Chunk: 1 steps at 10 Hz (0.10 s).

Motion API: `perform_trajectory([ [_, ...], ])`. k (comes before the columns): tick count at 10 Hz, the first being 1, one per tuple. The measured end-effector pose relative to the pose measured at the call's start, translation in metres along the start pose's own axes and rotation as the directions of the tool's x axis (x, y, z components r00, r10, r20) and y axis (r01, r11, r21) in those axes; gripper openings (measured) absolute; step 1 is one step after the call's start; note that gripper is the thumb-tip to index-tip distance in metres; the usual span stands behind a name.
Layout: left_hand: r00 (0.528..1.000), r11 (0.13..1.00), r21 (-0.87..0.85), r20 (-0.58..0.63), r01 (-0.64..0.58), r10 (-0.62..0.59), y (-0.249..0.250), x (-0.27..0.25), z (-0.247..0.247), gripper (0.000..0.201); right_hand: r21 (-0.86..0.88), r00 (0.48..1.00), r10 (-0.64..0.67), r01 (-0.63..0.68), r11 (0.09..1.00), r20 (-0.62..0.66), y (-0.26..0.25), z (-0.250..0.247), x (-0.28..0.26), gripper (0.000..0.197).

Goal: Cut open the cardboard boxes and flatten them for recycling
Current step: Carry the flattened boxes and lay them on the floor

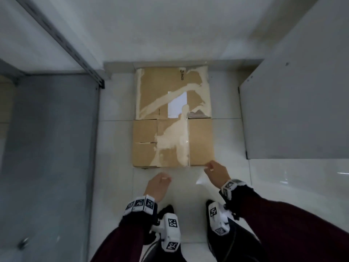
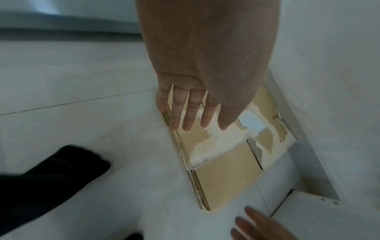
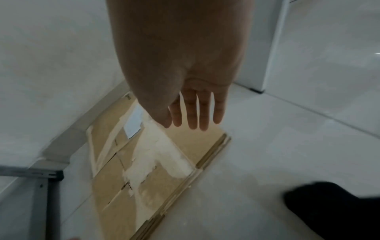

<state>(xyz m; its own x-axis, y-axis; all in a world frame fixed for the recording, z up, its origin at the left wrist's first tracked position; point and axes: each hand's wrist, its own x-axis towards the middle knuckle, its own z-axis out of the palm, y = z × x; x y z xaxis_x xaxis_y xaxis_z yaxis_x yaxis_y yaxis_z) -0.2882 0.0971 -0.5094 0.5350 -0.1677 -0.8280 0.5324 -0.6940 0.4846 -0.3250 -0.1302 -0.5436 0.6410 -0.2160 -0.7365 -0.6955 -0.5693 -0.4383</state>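
A flattened brown cardboard box (image 1: 172, 118) lies on the white tiled floor against the back wall, its face torn where tape was peeled, with a white label (image 1: 177, 104) near its middle. The stack's layered near edge shows in both wrist views (image 2: 224, 175) (image 3: 156, 170). My left hand (image 1: 158, 186) hovers just short of the near edge, fingers straight and spread (image 2: 189, 113), holding nothing. My right hand (image 1: 215, 170) hangs over the near right corner, fingers straight and empty (image 3: 197, 112). No cutting tool is in view.
A grey metal shelf frame (image 1: 56, 35) and a grey panel (image 1: 47, 148) stand on the left. A white cabinet panel (image 1: 294, 101) stands on the right. My dark shoes (image 1: 166, 210) are on the tiles near the box.
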Motion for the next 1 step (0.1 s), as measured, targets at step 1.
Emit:
perform_trajectory([
  [1,0.994,0.991,-0.073,-0.020,0.108,-0.110,-0.0067,-0.0694,-0.0027,0.007,0.119,0.991,0.122,-0.128,0.985,0.056,0.0085,-0.0145,-0.0706,0.007],
])
